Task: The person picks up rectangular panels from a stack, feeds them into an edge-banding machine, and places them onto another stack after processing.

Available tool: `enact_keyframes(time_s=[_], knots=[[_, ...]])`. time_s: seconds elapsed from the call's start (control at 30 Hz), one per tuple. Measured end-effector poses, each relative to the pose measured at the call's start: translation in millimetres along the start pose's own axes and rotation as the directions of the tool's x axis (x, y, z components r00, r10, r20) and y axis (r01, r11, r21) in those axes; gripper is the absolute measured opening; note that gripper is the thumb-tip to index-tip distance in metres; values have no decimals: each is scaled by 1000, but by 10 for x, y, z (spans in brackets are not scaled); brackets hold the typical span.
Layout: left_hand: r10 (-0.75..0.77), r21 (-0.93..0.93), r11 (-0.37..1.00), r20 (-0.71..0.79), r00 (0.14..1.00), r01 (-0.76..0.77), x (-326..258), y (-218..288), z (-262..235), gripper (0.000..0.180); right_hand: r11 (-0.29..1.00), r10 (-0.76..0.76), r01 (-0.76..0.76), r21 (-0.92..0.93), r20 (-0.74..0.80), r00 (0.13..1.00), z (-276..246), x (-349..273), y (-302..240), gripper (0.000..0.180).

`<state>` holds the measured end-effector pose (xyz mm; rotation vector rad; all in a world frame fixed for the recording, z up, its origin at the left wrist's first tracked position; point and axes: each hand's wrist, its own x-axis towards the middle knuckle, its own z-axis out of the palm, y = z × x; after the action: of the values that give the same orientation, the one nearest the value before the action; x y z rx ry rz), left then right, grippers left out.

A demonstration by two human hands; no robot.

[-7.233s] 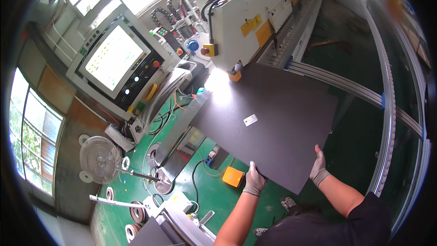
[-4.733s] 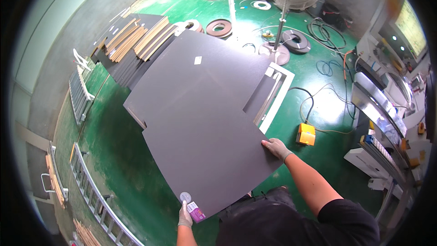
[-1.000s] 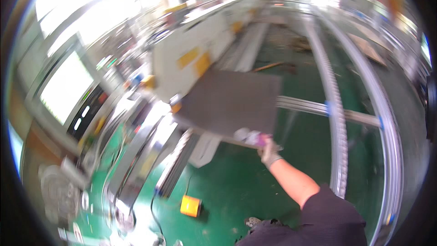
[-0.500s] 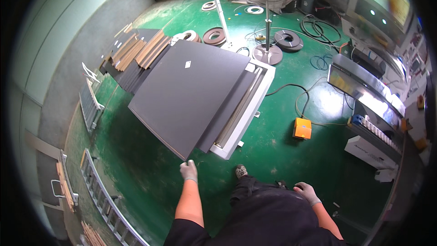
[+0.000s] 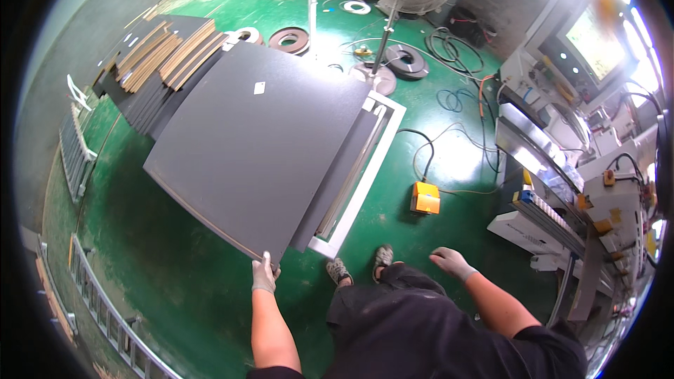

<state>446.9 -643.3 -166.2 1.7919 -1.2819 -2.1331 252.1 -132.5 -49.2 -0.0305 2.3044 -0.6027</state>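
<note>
While my gloved left hand [image 5: 264, 275] is gripping the near corner of the large dark grey flat board [image 5: 258, 147] over the white frame [image 5: 363, 182], my right hand [image 5: 451, 262] is hanging empty, fingers loosely spread.

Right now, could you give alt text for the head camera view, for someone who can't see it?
A person's gloved left hand grips the near corner of a large dark grey board lying on a stack over a white frame on a green floor. The gloved right hand hangs free, near a yellow pedal box.
</note>
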Motion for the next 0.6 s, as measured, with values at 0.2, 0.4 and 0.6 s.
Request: enact_keyframes(time_s=[0.2,0.4,0.6], knots=[[79,46,995,122,989,-85,-487,-409,401,28,874,-330,397,-279,258,908,-26,621,-1244,47],[-54,113,993,185,981,33,-809,-1005,76,29,870,-457,479,-113,177,872,-111,1609,-2021,38],[-210,-437,868,103,972,234,-746,-882,-451,58,856,-516,470,-215,-350,782,-697,3138,-2697,39]])
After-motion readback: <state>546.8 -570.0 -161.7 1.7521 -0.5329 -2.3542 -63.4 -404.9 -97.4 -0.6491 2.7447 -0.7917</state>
